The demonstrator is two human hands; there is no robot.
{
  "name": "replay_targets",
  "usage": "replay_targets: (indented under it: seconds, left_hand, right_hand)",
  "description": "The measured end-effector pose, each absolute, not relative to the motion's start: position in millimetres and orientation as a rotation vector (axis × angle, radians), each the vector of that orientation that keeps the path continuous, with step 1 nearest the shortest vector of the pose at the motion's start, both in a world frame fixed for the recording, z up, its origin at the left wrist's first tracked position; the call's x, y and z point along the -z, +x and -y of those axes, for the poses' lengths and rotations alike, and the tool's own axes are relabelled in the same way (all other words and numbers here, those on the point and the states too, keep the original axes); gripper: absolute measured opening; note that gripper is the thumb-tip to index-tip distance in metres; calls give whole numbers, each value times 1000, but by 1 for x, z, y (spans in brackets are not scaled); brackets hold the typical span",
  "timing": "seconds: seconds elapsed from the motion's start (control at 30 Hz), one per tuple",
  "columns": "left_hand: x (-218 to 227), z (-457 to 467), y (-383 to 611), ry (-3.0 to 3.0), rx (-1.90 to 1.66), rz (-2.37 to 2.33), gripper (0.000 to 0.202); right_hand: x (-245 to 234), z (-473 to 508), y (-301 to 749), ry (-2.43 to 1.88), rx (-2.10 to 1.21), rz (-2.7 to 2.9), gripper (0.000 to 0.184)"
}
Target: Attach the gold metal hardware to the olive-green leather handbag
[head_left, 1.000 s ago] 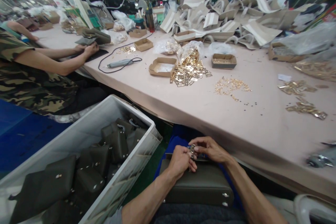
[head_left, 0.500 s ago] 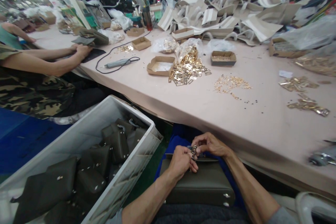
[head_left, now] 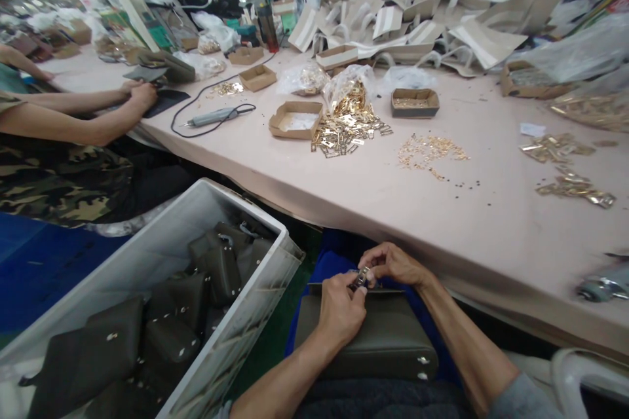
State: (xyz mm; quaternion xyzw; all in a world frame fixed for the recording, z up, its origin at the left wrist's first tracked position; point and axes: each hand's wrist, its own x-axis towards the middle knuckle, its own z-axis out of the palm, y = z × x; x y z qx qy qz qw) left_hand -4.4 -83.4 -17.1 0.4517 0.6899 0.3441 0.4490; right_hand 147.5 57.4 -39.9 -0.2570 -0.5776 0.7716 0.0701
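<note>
A dark olive handbag [head_left: 378,334] lies across my lap on a blue cloth [head_left: 328,265], with metal studs at its near right corner. Above its far edge, a small shiny metal clasp [head_left: 362,277] is pinched between my two hands. My left hand [head_left: 343,308] grips it from the near left, thumb and fingers pressed together. On the far right side of it, my right hand [head_left: 393,266] has its fingertips closed on the same piece. Fingers cover part of the clasp, so its exact shape and how it joins the bag cannot be made out.
A grey plastic crate [head_left: 246,304] full of olive bags [head_left: 101,340] stands at my left. On the table [head_left: 344,190] lie gold metal plates [head_left: 346,134], small gold bits [head_left: 432,150], cardboard boxes [head_left: 295,121] and an electric screwdriver [head_left: 211,118]. A co-worker's arms [head_left: 88,114] are at left.
My left hand has turned, its fingers now drawn in and its thumb up against the clasp. The clasp has tilted. My right hand stays nearly in place; the view has shifted slightly.
</note>
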Motion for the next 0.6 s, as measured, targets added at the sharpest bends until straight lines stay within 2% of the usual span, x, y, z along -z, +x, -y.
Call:
replay_targets:
  seconds: [0.13, 0.6]
  left_hand:
    - [9, 84, 0, 1497, -861, -1852, 19]
    - [17, 79, 3, 1565, -792, -1909, 19]
  right_hand:
    - [45, -56, 150, -719, -2323, 1738, 28]
    - [54, -55, 155, -708, -2268, 1744, 26]
